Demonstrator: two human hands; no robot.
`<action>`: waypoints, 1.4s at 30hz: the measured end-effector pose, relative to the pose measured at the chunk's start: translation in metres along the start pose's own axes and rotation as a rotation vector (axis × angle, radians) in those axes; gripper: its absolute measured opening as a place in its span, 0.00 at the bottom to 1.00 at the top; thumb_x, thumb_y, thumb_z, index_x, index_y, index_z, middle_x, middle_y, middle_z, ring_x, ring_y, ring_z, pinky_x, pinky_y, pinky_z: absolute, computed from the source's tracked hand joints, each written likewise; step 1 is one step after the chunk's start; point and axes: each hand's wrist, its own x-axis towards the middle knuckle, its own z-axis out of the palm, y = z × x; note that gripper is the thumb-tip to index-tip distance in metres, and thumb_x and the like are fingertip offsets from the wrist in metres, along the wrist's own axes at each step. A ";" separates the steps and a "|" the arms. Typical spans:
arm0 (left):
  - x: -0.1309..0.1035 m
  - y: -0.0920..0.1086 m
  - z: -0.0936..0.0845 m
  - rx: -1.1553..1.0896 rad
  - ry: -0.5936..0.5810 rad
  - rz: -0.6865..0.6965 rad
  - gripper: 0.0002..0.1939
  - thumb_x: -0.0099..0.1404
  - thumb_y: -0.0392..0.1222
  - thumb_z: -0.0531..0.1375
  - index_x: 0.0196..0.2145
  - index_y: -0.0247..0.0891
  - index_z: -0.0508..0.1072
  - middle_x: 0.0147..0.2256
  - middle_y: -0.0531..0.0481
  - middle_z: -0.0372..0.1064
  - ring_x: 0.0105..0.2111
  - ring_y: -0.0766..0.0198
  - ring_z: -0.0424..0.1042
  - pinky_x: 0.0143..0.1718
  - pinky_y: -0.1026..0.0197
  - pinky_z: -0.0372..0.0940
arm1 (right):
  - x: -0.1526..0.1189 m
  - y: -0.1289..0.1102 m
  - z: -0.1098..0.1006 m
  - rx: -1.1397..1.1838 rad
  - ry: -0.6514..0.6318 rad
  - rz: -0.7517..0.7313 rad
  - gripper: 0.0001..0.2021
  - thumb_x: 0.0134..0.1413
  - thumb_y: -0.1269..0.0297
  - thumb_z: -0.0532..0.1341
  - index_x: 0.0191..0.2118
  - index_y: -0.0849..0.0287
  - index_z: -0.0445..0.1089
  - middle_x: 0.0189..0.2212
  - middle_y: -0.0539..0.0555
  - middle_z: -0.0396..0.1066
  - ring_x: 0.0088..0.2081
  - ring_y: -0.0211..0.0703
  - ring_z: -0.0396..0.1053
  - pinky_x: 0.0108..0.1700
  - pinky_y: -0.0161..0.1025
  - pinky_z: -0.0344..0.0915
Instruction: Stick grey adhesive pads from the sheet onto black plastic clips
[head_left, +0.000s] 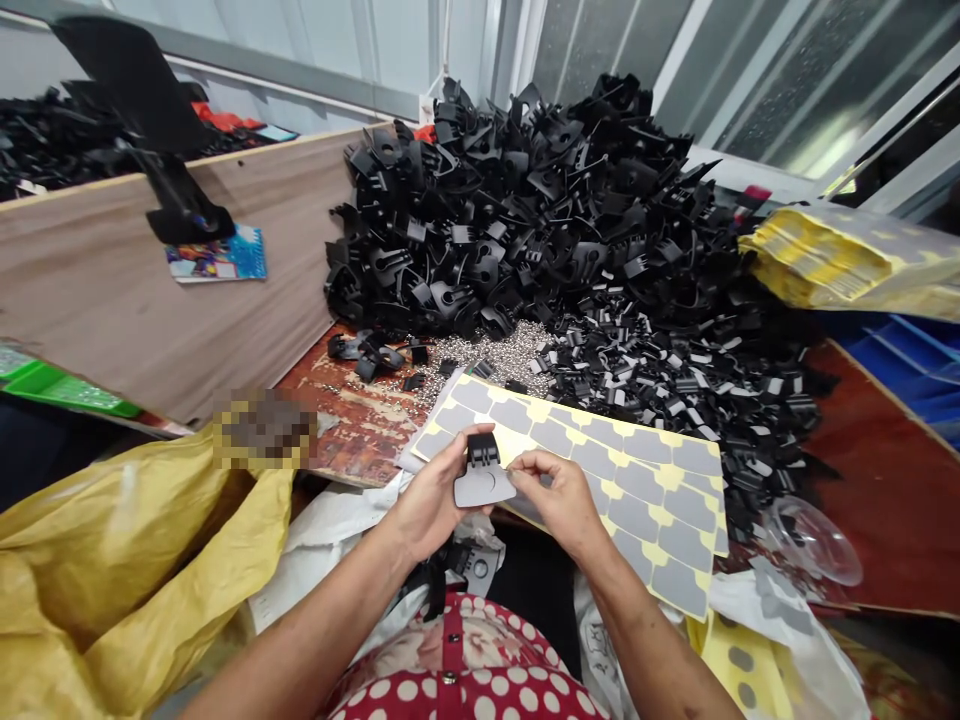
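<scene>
My left hand [431, 505] is closed around a small black plastic part [483, 449] with several prongs, in front of my body. Against that part lies a flat grey sticker [480, 487] with a curved cut line in it. At the sticker's right edge, the thumb and forefinger of my right hand [559, 495] are pinched together. Beneath and behind both hands rests a yellow backing sheet [600, 455] with rows of grey stickers, partly covered by my right hand.
A tall heap of black plastic parts [517, 210] fills the table's back. Small metal balls [495, 355] and small black pieces [622, 350] lie before it. A wooden board [225, 330] stands left, a clear plastic bowl [817, 540] right. A yellow sack [135, 540] hangs left.
</scene>
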 end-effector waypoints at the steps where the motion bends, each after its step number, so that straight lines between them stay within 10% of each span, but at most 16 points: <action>1: 0.000 0.000 0.000 0.002 -0.003 0.000 0.23 0.71 0.56 0.60 0.59 0.45 0.72 0.48 0.44 0.71 0.34 0.59 0.72 0.27 0.59 0.68 | 0.000 0.000 0.000 -0.003 0.001 0.000 0.09 0.51 0.59 0.64 0.31 0.59 0.78 0.27 0.50 0.72 0.31 0.41 0.64 0.36 0.37 0.63; 14: -0.004 -0.002 -0.002 0.072 -0.001 0.020 0.29 0.60 0.42 0.67 0.59 0.47 0.68 0.44 0.47 0.69 0.36 0.59 0.72 0.30 0.61 0.68 | -0.004 -0.003 0.005 -0.150 0.038 -0.103 0.07 0.55 0.63 0.62 0.31 0.57 0.77 0.27 0.50 0.74 0.30 0.42 0.67 0.37 0.39 0.62; 20: 0.005 -0.025 -0.010 0.342 0.197 0.282 0.27 0.59 0.39 0.68 0.56 0.47 0.69 0.42 0.51 0.68 0.32 0.64 0.68 0.30 0.64 0.66 | -0.014 -0.011 0.018 -0.365 0.113 -0.254 0.04 0.56 0.68 0.61 0.31 0.55 0.72 0.27 0.49 0.75 0.34 0.44 0.69 0.46 0.43 0.60; 31: 0.006 -0.037 -0.025 0.520 0.239 0.364 0.25 0.61 0.40 0.66 0.55 0.46 0.69 0.41 0.50 0.68 0.29 0.64 0.68 0.28 0.63 0.67 | -0.008 -0.002 0.021 0.066 0.052 0.094 0.14 0.51 0.66 0.63 0.41 0.52 0.59 0.22 0.40 0.70 0.24 0.38 0.64 0.30 0.35 0.61; 38: 0.006 -0.040 -0.015 0.359 0.315 0.327 0.26 0.59 0.44 0.69 0.53 0.46 0.68 0.38 0.54 0.67 0.26 0.69 0.67 0.24 0.66 0.65 | -0.024 -0.004 0.030 -0.610 0.310 -0.444 0.05 0.59 0.68 0.64 0.38 0.54 0.67 0.33 0.53 0.73 0.39 0.49 0.70 0.49 0.50 0.64; 42: 0.004 -0.036 -0.011 0.272 0.338 0.318 0.27 0.58 0.43 0.70 0.52 0.45 0.66 0.37 0.55 0.66 0.24 0.70 0.66 0.19 0.69 0.62 | -0.028 -0.008 0.023 -0.628 0.374 -0.460 0.15 0.57 0.61 0.68 0.48 0.56 0.68 0.48 0.62 0.68 0.48 0.55 0.69 0.48 0.49 0.68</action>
